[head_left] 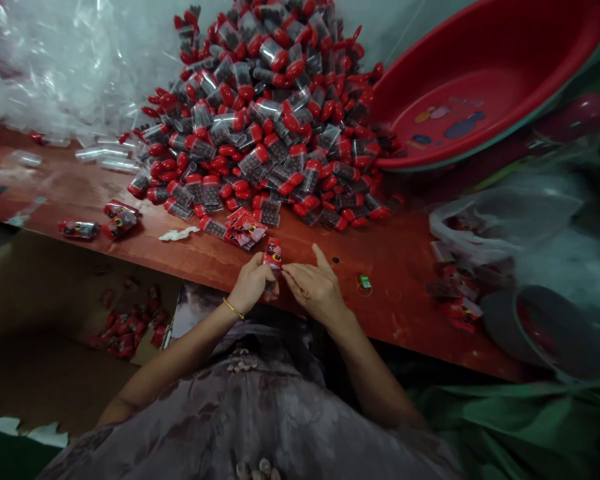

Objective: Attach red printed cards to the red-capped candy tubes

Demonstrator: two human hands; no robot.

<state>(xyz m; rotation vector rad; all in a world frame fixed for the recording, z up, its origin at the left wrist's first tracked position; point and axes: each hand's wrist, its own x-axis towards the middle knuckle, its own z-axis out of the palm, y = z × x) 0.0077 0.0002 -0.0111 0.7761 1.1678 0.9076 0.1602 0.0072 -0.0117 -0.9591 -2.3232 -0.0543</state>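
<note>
Near the table's front edge, my left hand (251,283) is closed around a small clear container with a printed red wrapper (273,251) showing above the fingers. My right hand (316,288) is beside it, fingers stretched out, one pointing away from me. Its fingertips touch or nearly touch the container's right side; I cannot tell which. Just beyond lies a small stack of flat red printed sleeves (246,228). Behind them rises a big heap of clear plastic containers with red caps (275,133), many with dark contents.
A red basin (460,80) leans at the back right. Clear plastic bags (80,60) pile up at the back left. Wrapped containers (123,220) lie on the red-brown table (370,253). Below left, a cardboard box (45,300) holds several red ones. A grey bucket (555,327) stands right.
</note>
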